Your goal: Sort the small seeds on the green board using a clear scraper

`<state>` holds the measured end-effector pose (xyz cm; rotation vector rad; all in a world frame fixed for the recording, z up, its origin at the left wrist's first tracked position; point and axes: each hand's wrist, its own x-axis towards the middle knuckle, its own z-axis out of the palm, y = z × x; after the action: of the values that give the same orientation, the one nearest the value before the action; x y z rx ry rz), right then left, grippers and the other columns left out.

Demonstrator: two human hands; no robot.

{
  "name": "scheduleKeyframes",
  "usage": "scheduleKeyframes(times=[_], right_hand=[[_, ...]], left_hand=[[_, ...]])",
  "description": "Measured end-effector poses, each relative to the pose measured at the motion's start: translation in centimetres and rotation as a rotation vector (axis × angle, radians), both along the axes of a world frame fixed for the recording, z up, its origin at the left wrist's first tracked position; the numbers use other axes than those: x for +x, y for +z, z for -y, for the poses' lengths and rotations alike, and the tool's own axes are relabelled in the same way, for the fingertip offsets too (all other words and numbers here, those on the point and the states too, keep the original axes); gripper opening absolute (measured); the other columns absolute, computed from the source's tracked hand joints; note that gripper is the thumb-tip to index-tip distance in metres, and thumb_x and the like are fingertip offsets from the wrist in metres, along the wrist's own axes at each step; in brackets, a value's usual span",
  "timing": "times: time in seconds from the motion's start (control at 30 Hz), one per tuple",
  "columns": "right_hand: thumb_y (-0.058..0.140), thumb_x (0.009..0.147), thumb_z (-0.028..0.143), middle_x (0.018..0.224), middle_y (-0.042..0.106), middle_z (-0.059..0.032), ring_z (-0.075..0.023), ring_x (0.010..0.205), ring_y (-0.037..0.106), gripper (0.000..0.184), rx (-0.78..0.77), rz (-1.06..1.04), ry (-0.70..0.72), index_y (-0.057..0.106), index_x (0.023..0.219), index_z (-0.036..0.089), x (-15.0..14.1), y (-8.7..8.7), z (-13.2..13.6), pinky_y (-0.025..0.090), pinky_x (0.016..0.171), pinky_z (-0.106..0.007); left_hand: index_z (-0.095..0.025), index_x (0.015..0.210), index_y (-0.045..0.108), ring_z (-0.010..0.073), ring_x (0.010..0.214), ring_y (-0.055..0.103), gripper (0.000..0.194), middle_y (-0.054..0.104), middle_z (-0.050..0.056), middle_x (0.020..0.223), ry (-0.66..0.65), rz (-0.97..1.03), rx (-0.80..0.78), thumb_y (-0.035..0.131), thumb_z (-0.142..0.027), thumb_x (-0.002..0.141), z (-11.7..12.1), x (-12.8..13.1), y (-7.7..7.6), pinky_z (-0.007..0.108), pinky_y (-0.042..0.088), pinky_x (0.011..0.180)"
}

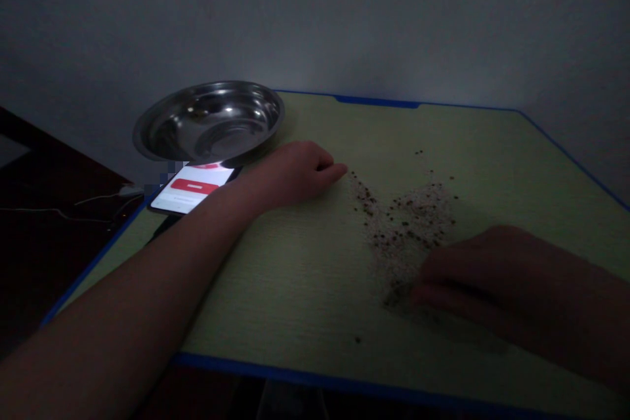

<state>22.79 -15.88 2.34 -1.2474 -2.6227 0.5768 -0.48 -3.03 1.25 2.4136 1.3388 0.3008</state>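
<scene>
A loose spread of small pale grains (394,262), like rice, lies on the table with dark beans or seeds (367,200) scattered through it. My left hand (308,170) rests just left of the spread. Its fingers are curled under and its thumb points right; the inside of the hand is hidden. At the near right side of the grains is my right hand (472,269), dim and slightly blurred. Its fingers are drawn together, with the tips at the grains, and whatever is between them cannot be made out.
A wide metal basin (211,121) stands at the back left. Below it lies a phone (191,187) with a lit screen, partly behind my left forearm. The pale green table (295,289) has a blue edge and meets a grey wall (344,20).
</scene>
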Motion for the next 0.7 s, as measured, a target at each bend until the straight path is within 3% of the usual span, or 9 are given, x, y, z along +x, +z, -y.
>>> scheduleKeyframes(times=[0.1, 0.23, 0.5, 0.7], right_hand=[[0.046, 0.097, 0.046, 0.051, 0.055, 0.0062, -0.0081, 0.044, 0.051, 0.042, 0.056, -0.02, -0.017, 0.057, 0.064, 0.023, 0.0, 0.1, -0.4, 0.031, 0.045, -0.024], [0.042, 0.1, 0.037, 0.056, 0.061, 0.0048, -0.0084, 0.047, 0.054, 0.042, 0.124, -0.042, 0.078, 0.059, 0.065, 0.02, -2.5, 0.4, -0.2, 0.032, 0.047, -0.024], [0.066, 0.086, 0.029, 0.056, 0.062, 0.0048, -0.0102, 0.048, 0.055, 0.026, 0.156, -0.052, 0.16, 0.062, 0.062, 0.019, -4.8, -0.5, 0.0, 0.031, 0.047, -0.026], [0.061, 0.089, 0.025, 0.066, 0.069, 0.0037, -0.0098, 0.055, 0.06, 0.021, -0.111, -0.049, 0.198, 0.067, 0.069, 0.021, -4.7, -0.1, 0.7, 0.038, 0.05, -0.023]], left_hand=[[-0.016, 0.055, 0.058, 0.0094, 0.047, 0.036, 0.044, 0.04, -0.003, 0.044, -0.004, -0.01, 0.008, 0.047, -0.046, 0.085, 0.0, 0.0, 0.0, 0.028, 0.023, 0.052], [-0.015, 0.058, 0.061, 0.0102, 0.048, 0.035, 0.044, 0.041, -0.002, 0.045, -0.018, -0.017, 0.027, 0.046, -0.048, 0.085, 0.1, 0.0, -0.1, 0.029, 0.023, 0.052], [-0.016, 0.055, 0.058, 0.0099, 0.047, 0.036, 0.046, 0.041, -0.002, 0.044, -0.021, -0.012, 0.031, 0.046, -0.048, 0.085, 0.0, -0.1, -0.1, 0.028, 0.024, 0.052], [-0.016, 0.056, 0.059, 0.0099, 0.047, 0.035, 0.045, 0.042, -0.002, 0.045, -0.014, -0.012, 0.008, 0.047, -0.048, 0.085, 0.1, -0.1, 0.1, 0.029, 0.024, 0.052]])
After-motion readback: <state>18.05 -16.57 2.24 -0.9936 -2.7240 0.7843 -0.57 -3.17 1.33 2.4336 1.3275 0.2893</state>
